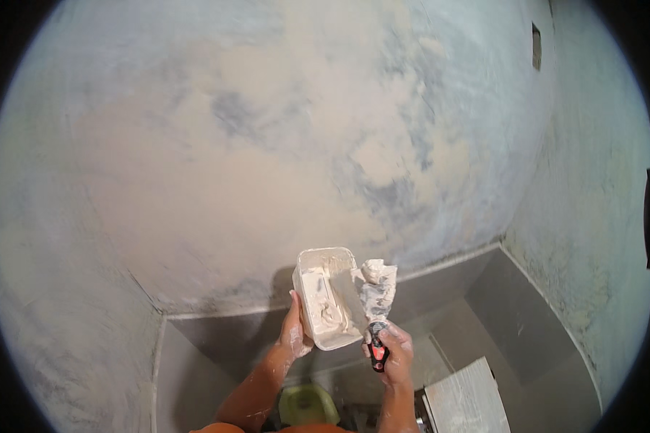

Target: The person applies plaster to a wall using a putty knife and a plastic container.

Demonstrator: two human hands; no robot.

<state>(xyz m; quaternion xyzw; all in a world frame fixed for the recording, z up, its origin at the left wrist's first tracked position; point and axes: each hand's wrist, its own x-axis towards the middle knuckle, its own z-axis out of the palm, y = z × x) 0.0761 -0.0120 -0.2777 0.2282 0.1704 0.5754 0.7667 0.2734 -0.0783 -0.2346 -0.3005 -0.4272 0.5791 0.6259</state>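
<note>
My left hand (295, 332) grips an off-white rectangular plastic tub (347, 294) by its left side, the tub tilted so that its inside shows. Pale beige plaster (325, 315) coats the tub's bottom and walls. Beside its right rim, my right hand (396, 355) is closed round the black and red handle of a putty knife (378, 348). The knife's blade points up and away from me, with a lump of plaster (375, 271) near its tip. White smears mark both hands.
Ahead stands a wall (195, 166) patched with beige plaster over grey-blue. Grey panels (534, 325) with a pale top edge run along its foot. A pale flat board (469, 400) lies lower right, a green stool-like object (308, 404) below. High right is a rectangular wall opening (536, 47).
</note>
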